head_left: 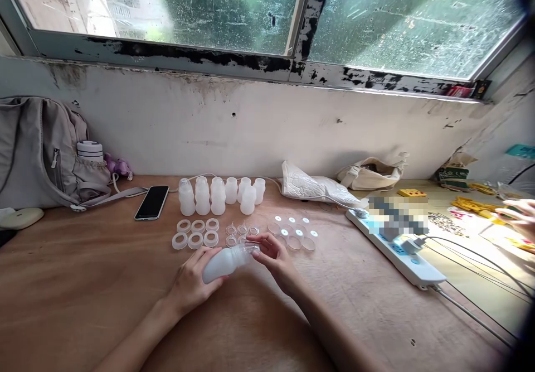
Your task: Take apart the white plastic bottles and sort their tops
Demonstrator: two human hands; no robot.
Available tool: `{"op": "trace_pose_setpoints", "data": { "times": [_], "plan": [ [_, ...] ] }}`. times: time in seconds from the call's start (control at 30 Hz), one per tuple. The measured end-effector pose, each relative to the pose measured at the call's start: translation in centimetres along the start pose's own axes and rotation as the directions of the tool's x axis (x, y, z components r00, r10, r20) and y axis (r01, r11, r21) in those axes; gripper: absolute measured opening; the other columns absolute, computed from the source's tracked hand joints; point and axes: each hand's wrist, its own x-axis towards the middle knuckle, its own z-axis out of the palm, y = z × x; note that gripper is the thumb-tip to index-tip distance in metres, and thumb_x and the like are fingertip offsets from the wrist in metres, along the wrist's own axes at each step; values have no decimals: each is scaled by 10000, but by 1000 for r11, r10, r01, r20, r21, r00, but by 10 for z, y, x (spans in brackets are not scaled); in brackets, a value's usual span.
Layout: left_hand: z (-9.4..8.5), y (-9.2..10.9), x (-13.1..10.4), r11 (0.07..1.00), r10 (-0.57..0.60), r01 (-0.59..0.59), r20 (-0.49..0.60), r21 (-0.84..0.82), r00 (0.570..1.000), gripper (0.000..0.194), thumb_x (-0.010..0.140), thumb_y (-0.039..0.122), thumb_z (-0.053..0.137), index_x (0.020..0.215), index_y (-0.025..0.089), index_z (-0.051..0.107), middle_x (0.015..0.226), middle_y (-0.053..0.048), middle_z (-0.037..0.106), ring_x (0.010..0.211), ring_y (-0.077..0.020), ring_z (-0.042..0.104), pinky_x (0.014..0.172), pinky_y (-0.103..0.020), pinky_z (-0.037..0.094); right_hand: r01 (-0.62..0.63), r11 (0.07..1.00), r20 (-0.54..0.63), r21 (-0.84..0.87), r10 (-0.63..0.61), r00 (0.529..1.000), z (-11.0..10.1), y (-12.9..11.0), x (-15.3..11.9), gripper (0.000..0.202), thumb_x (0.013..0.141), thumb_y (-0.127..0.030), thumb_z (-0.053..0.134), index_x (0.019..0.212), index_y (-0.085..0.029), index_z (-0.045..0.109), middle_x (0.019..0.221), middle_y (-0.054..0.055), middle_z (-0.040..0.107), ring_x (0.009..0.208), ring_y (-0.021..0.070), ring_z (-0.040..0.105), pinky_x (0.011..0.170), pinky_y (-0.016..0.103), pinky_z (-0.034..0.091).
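Observation:
My left hand (193,280) is wrapped round a frosted white bottle (221,264), which lies tilted with its neck to the right. At that neck, the fingers of my right hand (273,257) pinch a clear piece (252,249) on the bottle's end. Just beyond are small clear nipple-like parts (242,230), partly hidden by the bottle and my right fingers. White rings (195,240) stand in two rows to the left of them. Clear discs (294,242) with small white centres lie to the right. Behind, several frosted bottles (203,196) stand upright.
A phone (152,202) and a grey backpack (42,149) are at the left. A white power strip (395,249) with cables runs along the right. A padded white bag (317,187) and a cream pouch (371,173) lie by the wall. Another person's hand (518,216) shows at the right edge.

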Motion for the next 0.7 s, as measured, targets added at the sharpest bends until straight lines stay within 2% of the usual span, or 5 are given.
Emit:
{"op": "trace_pose_setpoints", "data": {
  "times": [0.13, 0.33, 0.4, 0.53, 0.7],
  "plan": [
    [0, 1, 0, 1000, 4, -4, 16, -4, 1000, 451, 726, 339, 571, 1155, 270, 451, 1061, -28, 538, 927, -200, 556, 798, -295, 464, 5, 999, 70, 35, -7, 998, -2, 1, 0, 322, 628, -265, 703, 930, -233, 594, 1137, 66, 556, 1095, 239, 467, 892, 366, 366],
    [-2, 4, -2, 1000, -6, 6, 27, -15, 1000, 451, 729, 324, 572, 1157, 272, 441, 1058, -22, 535, 903, -188, 563, 781, -288, 471, -33, 999, 121, 9, 32, 992, -3, 0, -1, 241, 651, -259, 688, 882, -217, 630, 1236, 69, 481, 1150, 253, 407, 901, 370, 358],
    [-2, 4, -2, 1000, -2, 2, 26, -13, 1000, 448, 726, 329, 572, 1152, 271, 448, 1052, -22, 540, 893, -188, 566, 768, -284, 474, -35, 999, 105, -35, 38, 994, -3, 0, -1, 228, 669, -272, 673, 887, -219, 632, 1195, 64, 505, 1085, 243, 458, 851, 357, 395],
    [-2, 3, -1, 1000, 2, -2, 24, -1, 1000, 452, 718, 337, 577, 1146, 263, 453, 1040, -25, 547, 887, -190, 569, 764, -288, 476, -84, 991, 90, -108, 93, 992, -4, 1, 0, 291, 701, -319, 638, 974, -224, 602, 942, 47, 589, 820, 190, 553, 676, 324, 455],
    [-4, 4, -1, 1000, -11, 11, -5, -27, 1000, 432, 696, 345, 597, 1088, 239, 451, 1020, -36, 566, 909, -203, 562, 772, -314, 469, -65, 993, 34, -99, 69, 997, -7, 2, 2, 277, 654, -277, 690, 910, -216, 602, 913, 28, 597, 871, 180, 540, 770, 315, 425]
  ]
}}
